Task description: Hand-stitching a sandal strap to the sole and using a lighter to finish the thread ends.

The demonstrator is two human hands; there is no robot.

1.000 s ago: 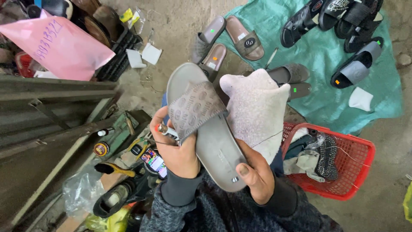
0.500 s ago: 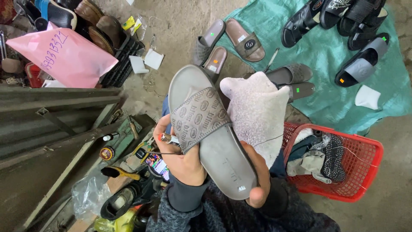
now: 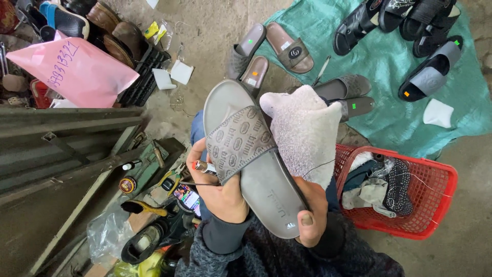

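hands point(image 3: 266, 197) around grey rubber slide point(image 3: 253, 159), embossed strap, fuzzy white cloth point(image 3: 305, 133)

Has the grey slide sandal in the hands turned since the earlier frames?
Yes. The grey slide sandal has rotated, its strap now facing the camera, judged against the red basket.

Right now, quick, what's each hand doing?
Left hand: closed on the grey slide at its strap, a small tool in its fingers.
Right hand: closed on the slide's heel, with a white cloth.
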